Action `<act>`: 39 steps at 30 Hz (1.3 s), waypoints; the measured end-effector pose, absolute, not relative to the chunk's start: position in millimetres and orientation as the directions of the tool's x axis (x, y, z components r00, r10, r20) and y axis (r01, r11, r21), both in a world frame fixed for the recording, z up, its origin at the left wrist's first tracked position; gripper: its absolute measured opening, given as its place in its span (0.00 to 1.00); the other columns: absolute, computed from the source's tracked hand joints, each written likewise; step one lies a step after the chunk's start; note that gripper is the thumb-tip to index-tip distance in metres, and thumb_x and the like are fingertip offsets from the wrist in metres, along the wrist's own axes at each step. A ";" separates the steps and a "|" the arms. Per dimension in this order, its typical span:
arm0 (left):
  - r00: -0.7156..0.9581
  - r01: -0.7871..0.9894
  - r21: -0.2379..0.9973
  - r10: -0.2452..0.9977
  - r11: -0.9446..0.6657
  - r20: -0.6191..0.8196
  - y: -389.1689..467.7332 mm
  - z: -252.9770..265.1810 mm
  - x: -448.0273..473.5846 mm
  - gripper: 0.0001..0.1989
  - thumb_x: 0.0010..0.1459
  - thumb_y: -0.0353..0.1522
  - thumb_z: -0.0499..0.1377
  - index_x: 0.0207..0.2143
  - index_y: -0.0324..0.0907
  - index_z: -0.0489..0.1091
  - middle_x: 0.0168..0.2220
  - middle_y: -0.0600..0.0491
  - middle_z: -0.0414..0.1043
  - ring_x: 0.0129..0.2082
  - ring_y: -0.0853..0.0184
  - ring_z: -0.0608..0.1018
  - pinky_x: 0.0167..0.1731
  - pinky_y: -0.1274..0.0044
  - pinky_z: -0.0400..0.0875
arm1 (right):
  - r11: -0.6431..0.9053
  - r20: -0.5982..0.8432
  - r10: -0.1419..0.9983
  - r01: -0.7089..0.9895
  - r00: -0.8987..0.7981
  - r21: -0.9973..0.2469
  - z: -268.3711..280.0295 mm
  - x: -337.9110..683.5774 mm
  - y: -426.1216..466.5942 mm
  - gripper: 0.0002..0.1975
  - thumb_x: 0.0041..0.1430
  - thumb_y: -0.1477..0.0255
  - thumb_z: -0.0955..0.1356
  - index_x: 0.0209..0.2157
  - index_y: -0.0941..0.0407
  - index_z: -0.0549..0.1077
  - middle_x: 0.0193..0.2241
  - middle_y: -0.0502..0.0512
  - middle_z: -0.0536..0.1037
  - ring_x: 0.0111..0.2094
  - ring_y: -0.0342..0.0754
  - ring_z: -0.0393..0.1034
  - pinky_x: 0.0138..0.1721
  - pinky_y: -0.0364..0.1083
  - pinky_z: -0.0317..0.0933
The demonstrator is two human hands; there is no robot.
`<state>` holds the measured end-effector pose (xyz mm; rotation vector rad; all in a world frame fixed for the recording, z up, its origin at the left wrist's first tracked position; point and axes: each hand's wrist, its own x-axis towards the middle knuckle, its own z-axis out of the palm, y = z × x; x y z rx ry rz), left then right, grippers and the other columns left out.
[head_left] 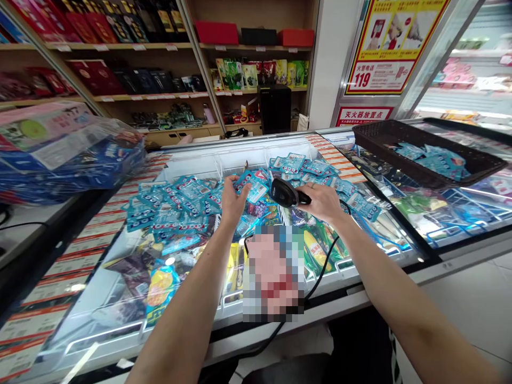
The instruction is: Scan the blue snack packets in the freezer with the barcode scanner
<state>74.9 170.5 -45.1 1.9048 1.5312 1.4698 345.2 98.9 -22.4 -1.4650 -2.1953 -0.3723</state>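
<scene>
The place is recognised as a shop. Packaged food [316, 249] is displayed inside a glass-topped freezer chest [196, 166], and long strips of price labels [80, 250] are laid along its top. Behind it, wooden shelves [240, 47] are stocked with boxes [217, 33] and bagged goods [248, 76], their edges dotted with small price tags [172, 47]. A handheld barcode scanner [285, 193] is held over the chest, where blue packets [192, 189] are heaped. Beside the shelves, a fire-safety poster [394, 48] is printed with the number 119.
</scene>
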 end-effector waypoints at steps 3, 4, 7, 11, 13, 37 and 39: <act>-0.072 0.575 0.709 0.838 -0.408 0.541 167.8 -43.0 76.0 0.20 0.56 0.45 0.54 0.44 0.42 0.60 0.27 0.58 0.61 0.19 0.76 0.60 0.24 0.77 0.60 | 0.401 0.514 0.791 0.916 -0.332 -0.025 -21.5 344.2 97.9 0.17 0.55 0.62 0.67 0.46 0.51 0.72 0.36 0.52 0.77 0.35 0.47 0.70 0.32 0.43 0.54; -0.072 0.582 0.701 0.832 -0.412 0.550 167.0 -42.5 76.3 0.19 0.57 0.46 0.54 0.43 0.42 0.60 0.27 0.58 0.60 0.19 0.76 0.59 0.24 0.77 0.60 | 0.407 0.511 0.790 0.913 -0.340 -0.021 -21.4 343.7 97.6 0.17 0.55 0.62 0.67 0.46 0.51 0.72 0.36 0.52 0.77 0.35 0.47 0.70 0.31 0.43 0.54; -0.070 0.589 0.685 0.817 -0.429 0.572 166.0 -42.3 77.2 0.19 0.57 0.46 0.53 0.43 0.42 0.60 0.27 0.58 0.60 0.20 0.76 0.60 0.25 0.77 0.61 | 0.432 0.506 0.780 0.902 -0.369 -0.008 -22.9 341.9 97.2 0.18 0.55 0.61 0.66 0.47 0.51 0.72 0.36 0.52 0.77 0.35 0.47 0.70 0.31 0.43 0.54; -0.070 0.566 0.697 0.817 -0.441 0.573 166.8 -44.0 78.0 0.19 0.57 0.46 0.53 0.44 0.42 0.59 0.28 0.58 0.60 0.21 0.75 0.61 0.26 0.78 0.62 | 0.461 0.523 0.756 0.887 -0.394 0.001 -26.3 340.8 97.7 0.18 0.56 0.60 0.66 0.47 0.51 0.72 0.35 0.52 0.76 0.35 0.46 0.69 0.31 0.43 0.54; -0.072 0.555 0.705 0.819 -0.441 0.569 167.1 -44.3 78.2 0.19 0.57 0.45 0.53 0.43 0.42 0.59 0.29 0.57 0.61 0.22 0.75 0.63 0.26 0.78 0.63 | 0.467 0.529 0.751 0.884 -0.396 0.001 -27.0 341.2 97.9 0.18 0.56 0.60 0.66 0.48 0.50 0.71 0.35 0.52 0.76 0.34 0.45 0.69 0.31 0.43 0.54; -0.098 0.565 0.680 0.780 -0.468 0.618 164.2 -41.6 78.4 0.17 0.56 0.43 0.55 0.42 0.42 0.60 0.35 0.53 0.64 0.29 0.73 0.70 0.26 0.80 0.65 | 0.473 0.524 0.752 0.881 -0.399 -0.008 -21.6 343.4 94.8 0.17 0.56 0.61 0.66 0.47 0.51 0.72 0.36 0.53 0.76 0.35 0.48 0.69 0.34 0.44 0.54; -0.148 0.621 0.658 0.760 -0.427 0.632 163.9 -40.8 76.9 0.17 0.57 0.43 0.55 0.43 0.41 0.60 0.36 0.52 0.66 0.31 0.70 0.72 0.30 0.77 0.67 | 0.450 0.543 0.751 0.893 -0.377 -0.004 -20.0 344.9 94.6 0.17 0.57 0.61 0.65 0.47 0.52 0.72 0.36 0.54 0.76 0.36 0.48 0.68 0.35 0.44 0.54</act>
